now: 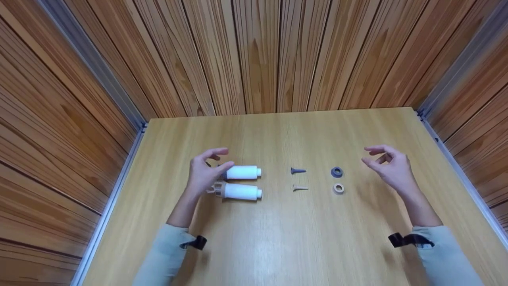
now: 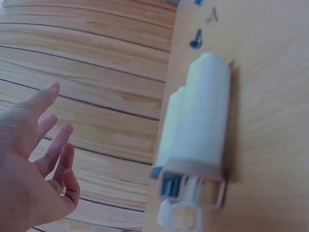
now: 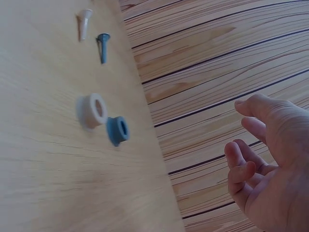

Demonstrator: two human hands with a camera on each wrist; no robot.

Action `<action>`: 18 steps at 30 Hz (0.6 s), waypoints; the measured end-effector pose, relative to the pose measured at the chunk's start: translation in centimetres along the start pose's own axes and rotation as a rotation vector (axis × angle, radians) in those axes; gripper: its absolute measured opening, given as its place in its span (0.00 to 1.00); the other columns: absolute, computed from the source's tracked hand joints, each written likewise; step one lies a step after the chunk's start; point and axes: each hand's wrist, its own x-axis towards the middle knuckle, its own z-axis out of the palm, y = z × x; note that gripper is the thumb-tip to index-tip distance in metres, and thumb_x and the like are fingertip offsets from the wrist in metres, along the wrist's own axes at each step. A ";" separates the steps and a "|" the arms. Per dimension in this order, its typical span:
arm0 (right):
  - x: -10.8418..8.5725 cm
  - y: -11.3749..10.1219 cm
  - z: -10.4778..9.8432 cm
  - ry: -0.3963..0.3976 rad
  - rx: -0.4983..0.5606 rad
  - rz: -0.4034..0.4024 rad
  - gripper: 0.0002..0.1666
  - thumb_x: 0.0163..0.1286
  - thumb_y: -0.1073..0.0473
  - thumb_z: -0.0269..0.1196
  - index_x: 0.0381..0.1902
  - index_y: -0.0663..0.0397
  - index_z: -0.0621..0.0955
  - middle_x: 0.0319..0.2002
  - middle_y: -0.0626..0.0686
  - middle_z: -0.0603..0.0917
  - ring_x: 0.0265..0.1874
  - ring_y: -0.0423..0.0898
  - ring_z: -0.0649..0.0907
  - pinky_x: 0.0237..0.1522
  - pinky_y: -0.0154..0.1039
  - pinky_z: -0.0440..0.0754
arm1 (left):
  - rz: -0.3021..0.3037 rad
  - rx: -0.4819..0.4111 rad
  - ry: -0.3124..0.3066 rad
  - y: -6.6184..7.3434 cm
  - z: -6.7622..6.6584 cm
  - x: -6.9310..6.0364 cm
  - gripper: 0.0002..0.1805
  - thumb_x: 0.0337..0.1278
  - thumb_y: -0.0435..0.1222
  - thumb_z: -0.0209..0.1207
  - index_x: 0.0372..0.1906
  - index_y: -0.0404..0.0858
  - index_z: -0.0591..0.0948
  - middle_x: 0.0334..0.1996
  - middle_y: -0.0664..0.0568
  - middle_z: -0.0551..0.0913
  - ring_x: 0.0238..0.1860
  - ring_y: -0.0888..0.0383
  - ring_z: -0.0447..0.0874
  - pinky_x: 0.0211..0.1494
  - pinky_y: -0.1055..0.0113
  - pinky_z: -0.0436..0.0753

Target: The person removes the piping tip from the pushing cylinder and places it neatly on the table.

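Note:
My left hand point(image 1: 202, 171) hovers above the left end of two white cylinders, fingers loosely bent and holding nothing. The far cylinder point(image 1: 243, 172) has a dark blue end, partly hidden by that hand. On the near cylinder point(image 1: 243, 192) is a beige, open-framed end point(image 2: 193, 169) with a loop. My right hand point(image 1: 391, 169) is raised over the table's right side, also with nothing in it. Nearest to it lie a blue flanged ring point(image 1: 336, 172) and a beige flanged ring point(image 1: 338, 188).
Between cylinders and rings lie a dark blue screw-shaped pin point(image 1: 298, 171) and a beige one point(image 1: 300, 188). Everything rests on a wooden table point(image 1: 278, 230). Wood-panelled walls point(image 1: 258, 59) stand behind and at both sides, with metal rails along the table's sides.

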 end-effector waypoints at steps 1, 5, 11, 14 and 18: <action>0.3 -0.2 -0.2 0.003 -0.004 -0.007 0.23 0.81 0.59 0.72 0.68 0.63 0.84 0.46 0.22 0.78 0.38 0.31 0.79 0.31 0.29 0.76 | 0.009 0.004 0.006 0.2 -0.3 0.2 0.23 0.63 0.36 0.81 0.62 0.41 0.91 0.60 0.45 0.94 0.62 0.42 0.84 0.55 0.62 0.76; 1.5 -0.9 -0.8 0.028 -0.016 -0.034 0.23 0.80 0.60 0.72 0.67 0.64 0.84 0.45 0.23 0.79 0.38 0.30 0.79 0.33 0.28 0.76 | 0.032 0.010 0.019 0.5 -1.2 1.1 0.23 0.63 0.36 0.81 0.62 0.40 0.92 0.60 0.44 0.94 0.59 0.46 0.84 0.56 0.62 0.74; 2.9 -1.2 -0.8 0.040 -0.028 -0.074 0.21 0.78 0.61 0.74 0.64 0.62 0.87 0.43 0.23 0.80 0.35 0.31 0.79 0.33 0.27 0.76 | 0.040 0.031 0.029 0.4 -1.8 2.0 0.23 0.64 0.36 0.80 0.63 0.39 0.91 0.61 0.43 0.94 0.59 0.46 0.84 0.55 0.65 0.75; 3.2 -1.3 -0.8 0.040 -0.040 -0.073 0.21 0.79 0.59 0.73 0.65 0.61 0.87 0.44 0.23 0.79 0.36 0.31 0.79 0.34 0.26 0.77 | 0.034 0.039 0.027 0.2 -2.2 2.5 0.24 0.66 0.37 0.79 0.64 0.38 0.90 0.62 0.41 0.93 0.61 0.44 0.83 0.58 0.62 0.75; 3.7 -1.0 -0.8 0.038 -0.048 -0.063 0.22 0.80 0.57 0.72 0.66 0.60 0.86 0.45 0.24 0.78 0.37 0.32 0.79 0.35 0.26 0.77 | 0.054 0.069 0.049 -0.5 -2.8 3.1 0.24 0.66 0.38 0.79 0.64 0.38 0.90 0.63 0.41 0.93 0.61 0.45 0.83 0.60 0.59 0.74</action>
